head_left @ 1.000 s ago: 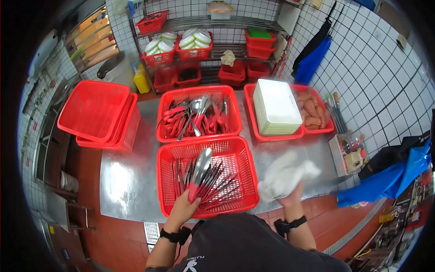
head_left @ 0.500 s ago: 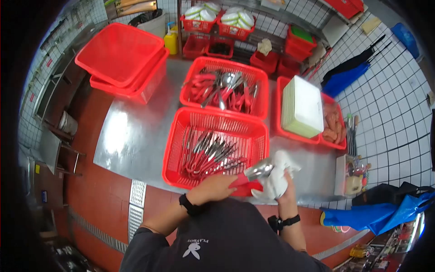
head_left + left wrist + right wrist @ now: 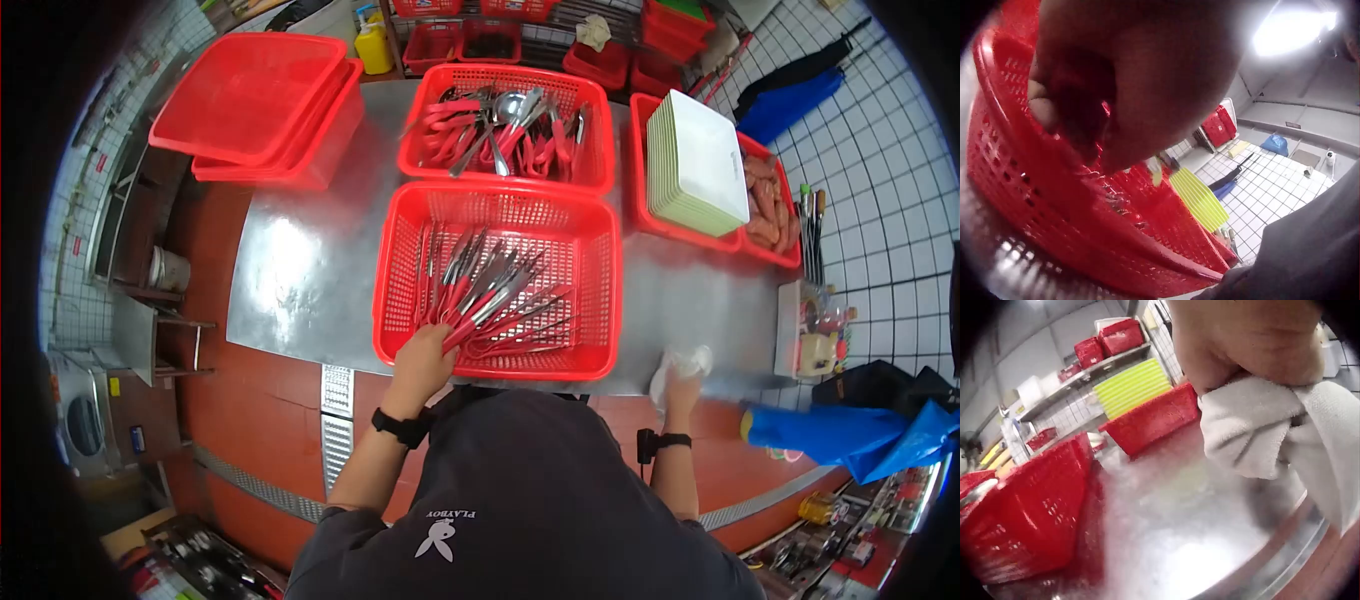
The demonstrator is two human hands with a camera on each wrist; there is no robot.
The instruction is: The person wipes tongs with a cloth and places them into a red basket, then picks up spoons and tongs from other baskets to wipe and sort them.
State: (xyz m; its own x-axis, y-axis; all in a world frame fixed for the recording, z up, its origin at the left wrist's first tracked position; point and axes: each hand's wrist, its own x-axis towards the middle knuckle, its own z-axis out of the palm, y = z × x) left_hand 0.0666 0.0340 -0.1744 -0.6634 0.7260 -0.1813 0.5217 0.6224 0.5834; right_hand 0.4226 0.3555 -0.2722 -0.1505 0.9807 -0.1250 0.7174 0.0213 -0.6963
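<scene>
In the head view my left hand point(image 3: 425, 365) is at the front edge of the near red basket point(image 3: 600, 345), its fingers curled round the red handles of tongs point(image 3: 462, 330). Several more red-handled tongs lie fanned out inside that basket, their metal ends pointing away from me. The left wrist view shows the left hand point(image 3: 1154, 75) curled above the basket's rim point(image 3: 1085, 206), the held part mostly dark. Off to the basket's right, my right hand point(image 3: 683, 390) grips a white cloth point(image 3: 690, 360), which hangs bunched below the right hand point(image 3: 1254, 344) in the right wrist view.
Behind the near basket stands another red basket point(image 3: 605, 150) of utensils. Stacked empty red baskets point(image 3: 250, 100) are at the table's left. Pale rectangular dishes point(image 3: 705, 160) stand in a red basket at the right, beside wrapped-looking reddish-brown items point(image 3: 765, 205). The metal table point(image 3: 300, 300) ends just before me.
My left hand has moved left from beside the cloth to the near basket, bringing tongs along. The right hand and cloth have moved apart from it, to the right. The head view has shifted.
</scene>
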